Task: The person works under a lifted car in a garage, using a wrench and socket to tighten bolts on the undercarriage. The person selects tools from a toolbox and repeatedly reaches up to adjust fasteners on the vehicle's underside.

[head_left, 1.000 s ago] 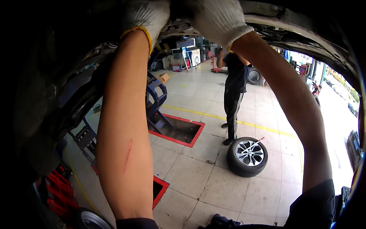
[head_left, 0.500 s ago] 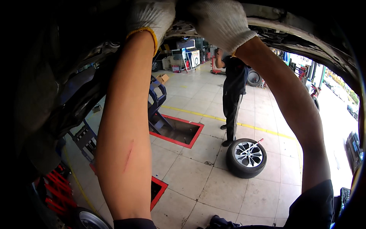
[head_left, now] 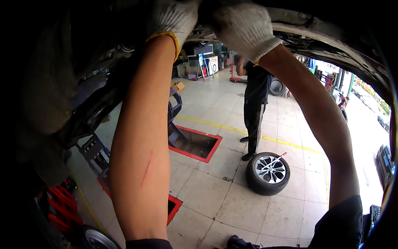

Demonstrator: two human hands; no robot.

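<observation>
The left forearm (head_left: 143, 137), nearest the camera, now slants further toward the right, and the gloved left hand (head_left: 176, 18) at its end comes in closer to the gloved right hand (head_left: 244, 31). The right hand sits slightly lower than a second ago, its wrist cuff further down the view. The gap between the gloves narrows, so the two hands seem to be working on one spot, and the overhead work looks under way rather than finished.

Both gloves are raised against the dark underside (head_left: 290, 17) of a vehicle, which spans the top of the view. The fingers vanish into shadow at the upper edge, so I cannot tell whether either hand is clenched, released or grasping a part.

Compared with the earlier frame, the shifted left forearm covers more of the blue lift frame (head_left: 176, 103) beside the red-edged floor pit (head_left: 214, 150). Further right, the wheel (head_left: 268, 173) lies flat on the floor (head_left: 207, 191) as before, the red-ended rod (head_left: 277, 160) still across it. Beyond it a co-worker (head_left: 255, 99) remains standing, one arm bent upward. Farther back, the cardboard box (head_left: 178, 86) rests open where it was.
</observation>
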